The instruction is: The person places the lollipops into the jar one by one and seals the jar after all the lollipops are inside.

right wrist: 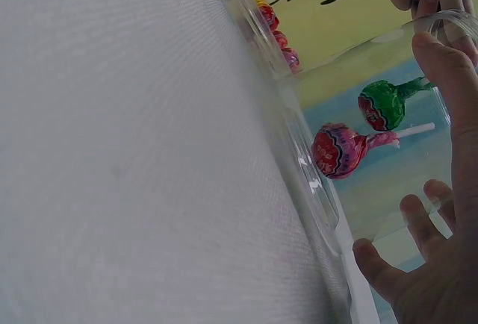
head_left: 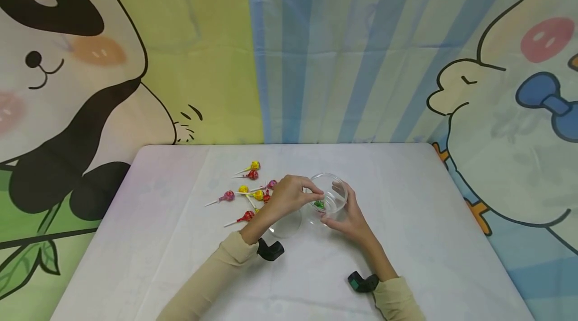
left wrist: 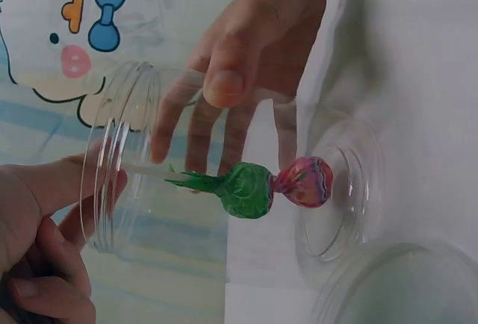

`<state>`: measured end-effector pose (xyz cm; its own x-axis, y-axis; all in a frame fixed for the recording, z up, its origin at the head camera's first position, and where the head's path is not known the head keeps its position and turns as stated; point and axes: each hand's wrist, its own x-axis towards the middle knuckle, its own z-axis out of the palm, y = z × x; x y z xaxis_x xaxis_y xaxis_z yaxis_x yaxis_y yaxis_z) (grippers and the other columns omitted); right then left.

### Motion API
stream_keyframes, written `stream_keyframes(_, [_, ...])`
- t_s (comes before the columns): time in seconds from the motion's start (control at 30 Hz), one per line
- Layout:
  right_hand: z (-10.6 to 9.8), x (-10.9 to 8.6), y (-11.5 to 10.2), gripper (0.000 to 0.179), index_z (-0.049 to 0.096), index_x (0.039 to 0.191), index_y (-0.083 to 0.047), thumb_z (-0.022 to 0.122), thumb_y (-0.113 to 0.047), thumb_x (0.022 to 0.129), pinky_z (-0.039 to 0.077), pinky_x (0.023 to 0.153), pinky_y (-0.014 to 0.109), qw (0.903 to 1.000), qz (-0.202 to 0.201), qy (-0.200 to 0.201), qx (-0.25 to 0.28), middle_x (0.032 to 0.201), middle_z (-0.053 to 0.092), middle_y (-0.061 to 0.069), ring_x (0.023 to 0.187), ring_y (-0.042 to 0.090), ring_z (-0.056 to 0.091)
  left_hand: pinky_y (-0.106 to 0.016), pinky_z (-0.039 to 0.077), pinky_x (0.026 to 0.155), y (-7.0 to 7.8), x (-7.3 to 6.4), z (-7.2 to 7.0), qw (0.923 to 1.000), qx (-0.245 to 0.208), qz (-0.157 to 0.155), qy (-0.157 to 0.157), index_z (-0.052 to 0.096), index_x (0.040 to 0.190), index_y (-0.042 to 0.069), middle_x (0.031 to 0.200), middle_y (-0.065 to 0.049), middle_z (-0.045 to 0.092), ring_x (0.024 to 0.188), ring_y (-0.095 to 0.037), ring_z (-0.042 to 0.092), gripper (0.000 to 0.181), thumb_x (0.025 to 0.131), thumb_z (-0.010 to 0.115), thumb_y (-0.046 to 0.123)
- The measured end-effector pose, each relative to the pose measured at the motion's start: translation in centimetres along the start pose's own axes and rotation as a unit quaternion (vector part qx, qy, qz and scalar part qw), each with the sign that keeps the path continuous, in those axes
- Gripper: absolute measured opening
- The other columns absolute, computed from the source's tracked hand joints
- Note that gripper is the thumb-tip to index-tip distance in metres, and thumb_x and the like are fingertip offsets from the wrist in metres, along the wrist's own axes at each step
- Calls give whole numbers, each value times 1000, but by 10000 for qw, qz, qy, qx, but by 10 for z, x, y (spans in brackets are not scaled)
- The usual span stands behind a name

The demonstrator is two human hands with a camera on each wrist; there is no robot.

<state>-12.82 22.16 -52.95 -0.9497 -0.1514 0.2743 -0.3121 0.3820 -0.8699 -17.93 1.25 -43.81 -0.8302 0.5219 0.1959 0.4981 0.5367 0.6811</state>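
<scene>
A clear plastic jar [head_left: 333, 199] stands on the table with its mouth up. My right hand [head_left: 353, 218] grips it from the right side, thumb and fingers around the wall. Inside the jar is a pink-red lollipop [right wrist: 340, 151], low down by the base, its white stick pointing up. Just above it, a green lollipop [left wrist: 248, 191] hangs head down in the jar. The fingers of my left hand [head_left: 289, 194] reach over the rim and pinch the green lollipop's stick. In the head view the left fingers partly cover the jar's opening.
A round clear lid [head_left: 286, 225] lies left of the jar, under my left forearm. Farther left are several loose lollipops, among them a red one [head_left: 246, 216], a pink one [head_left: 229, 195] and a yellow one [head_left: 255, 165]. A patterned curtain [head_left: 298, 60] hangs behind the white table [head_left: 406, 185].
</scene>
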Motion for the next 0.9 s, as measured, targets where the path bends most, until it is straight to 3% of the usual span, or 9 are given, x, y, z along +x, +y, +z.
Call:
stream_keyframes(0.13, [1,0,0,104,16,150,-10,84,-8,71,29,106,69,10000,-32,4,42,151,34,19,138,42,35,-18,38,61,3,5,1,9999,94,-117,-50,80,89,22,92,4,77,77,-11,65,13,82,78,31])
stream_keyframes(0.27, [1,1,-2,105,16,150,-10,84,-4,69,29,107,67,10000,33,2,70,150,35,19,138,41,35,-18,34,58,6,8,2,9995,130,-261,-104,80,90,23,91,4,77,70,-10,58,11,83,77,31])
stream_keyframes(0.4, [1,2,-13,105,16,149,-4,83,-1,69,29,107,69,9999,87,-39,62,150,33,24,138,45,33,-19,33,52,9,10,4,9978,537,-351,-191,80,91,24,90,5,77,65,-4,51,12,83,76,31])
stream_keyframes(0.57, [-3,3,-31,103,15,148,1,82,0,70,29,105,71,9999,20,-126,44,149,32,28,137,50,31,-20,35,50,15,11,5,9943,888,-449,-386,80,93,22,91,3,76,63,-10,51,12,83,76,29])
stream_keyframes(0.73, [-2,3,-13,107,13,151,-8,83,-3,71,30,106,69,9999,53,-102,-57,152,30,20,140,44,31,-23,41,58,21,18,4,9860,1402,-544,-716,80,89,23,91,7,76,75,-11,61,9,83,77,29])
stream_keyframes(0.9, [-1,1,0,107,14,151,-13,84,-6,70,30,106,69,9999,50,-68,83,153,31,17,142,41,30,-24,41,60,26,21,4,9791,1600,-713,-1033,80,85,26,90,9,76,74,-10,59,6,82,78,30])
